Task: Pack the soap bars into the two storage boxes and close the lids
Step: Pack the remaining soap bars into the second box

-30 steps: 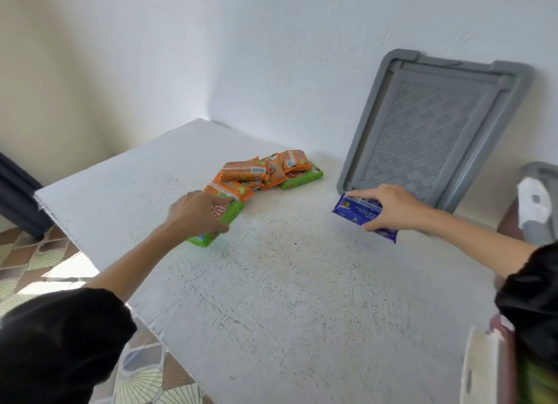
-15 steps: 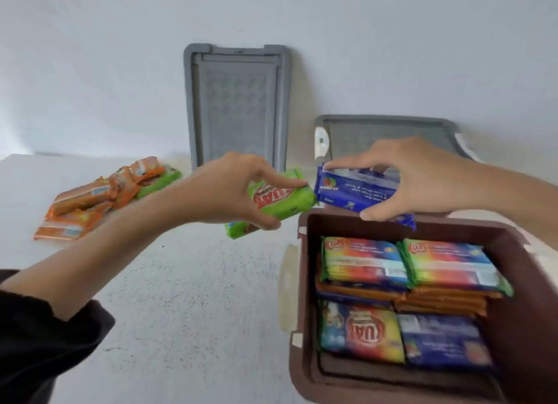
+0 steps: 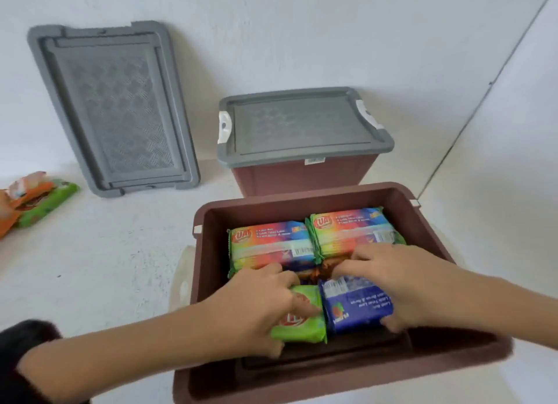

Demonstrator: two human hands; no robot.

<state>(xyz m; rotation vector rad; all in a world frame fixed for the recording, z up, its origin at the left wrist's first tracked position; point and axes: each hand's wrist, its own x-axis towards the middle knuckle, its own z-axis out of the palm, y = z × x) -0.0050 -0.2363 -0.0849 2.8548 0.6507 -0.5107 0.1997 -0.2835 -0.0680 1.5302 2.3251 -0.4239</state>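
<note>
**White tabletop (image 3: 105, 252): one box closed, the second almost packed**

At the white wall, the far storage box (image 3: 305, 174) already carries its grey lid (image 3: 302, 126). The open box (image 3: 208, 268) in front holds rainbow soap bars (image 3: 271, 243). Inside it, the left hand (image 3: 265, 307) clasps a green soap bar (image 3: 302, 322) and the right hand (image 3: 401, 286) clasps a blue soap bar (image 3: 356, 307), side by side. Some loose bars (image 3: 39, 201) wait at the left, and the spare lid (image 3: 114, 111) leans on the wall. The logos read "UA"; the small print is too blurred to read.
</note>
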